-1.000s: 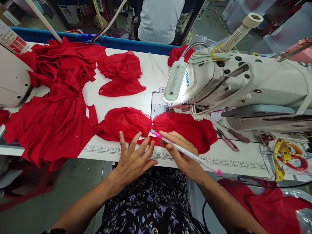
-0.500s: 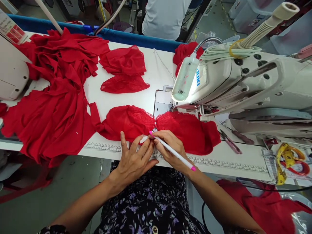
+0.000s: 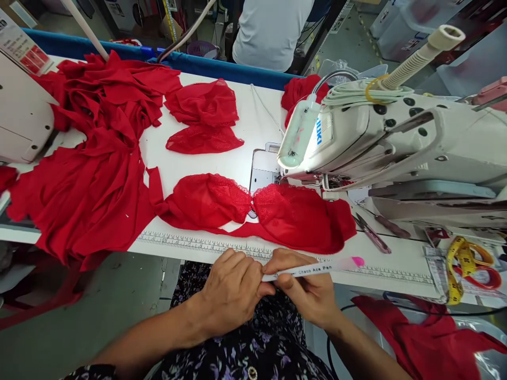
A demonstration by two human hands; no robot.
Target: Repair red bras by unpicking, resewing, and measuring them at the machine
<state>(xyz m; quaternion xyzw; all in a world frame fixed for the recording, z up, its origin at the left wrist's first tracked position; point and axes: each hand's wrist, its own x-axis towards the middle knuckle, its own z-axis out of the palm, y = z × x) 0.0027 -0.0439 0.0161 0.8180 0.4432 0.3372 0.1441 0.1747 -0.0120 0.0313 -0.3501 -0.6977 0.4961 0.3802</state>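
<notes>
A white chalk marking pen (image 3: 312,269) with a pink tip and "Chaco Ace Pen" lettering lies crosswise between my hands, above the table's front edge. My right hand (image 3: 307,287) is closed around its middle, with the pink end pointing right. Curled fingers of my left hand (image 3: 233,287) close over the pen's left end, hiding that end. Beyond both hands, a red lace bra (image 3: 299,219) is spread flat with its two cups side by side. Its lower band runs below the gap between the cups. Neither hand touches the bra.
A sewing machine (image 3: 356,137) stands at the right, its bed behind the bra. Piled red fabric (image 3: 91,174) covers the left side, and more red lace pieces (image 3: 204,105) lie behind. Snips (image 3: 373,234), a yellow tape measure (image 3: 455,269) and red-handled scissors (image 3: 489,277) are at right.
Both hands have drawn back from the bra toward the table's front edge, bringing the pen along. The pen has turned to nearly level, and my left fingers, spread before, have curled in.
</notes>
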